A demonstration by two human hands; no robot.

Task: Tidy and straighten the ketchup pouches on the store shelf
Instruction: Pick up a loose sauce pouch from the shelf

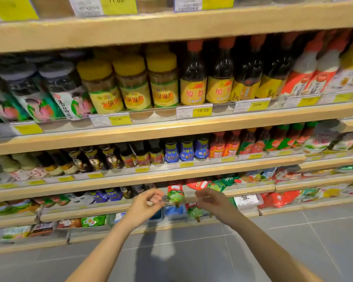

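Observation:
A green and red ketchup pouch (175,193) sits at the front edge of a low shelf (118,211) with its spout pointing down and out. More red and green pouches (209,185) lie in a loose heap just behind and to its right. Another green pouch (195,213) overhangs the shelf below. My left hand (149,200) is at the pouch's left edge, fingers pinched together against it. My right hand (211,198) is a little to the pouch's right with its fingers curled in; motion blur hides whether it touches anything.
Rows of sauce bottles (194,78) and yellow-lidded jars (130,82) fill the upper shelves. Small dark and blue bottles (186,149) stand one shelf above the pouches. Flat packets (277,199) lie to the right. Grey floor tiles (192,257) lie below my arms.

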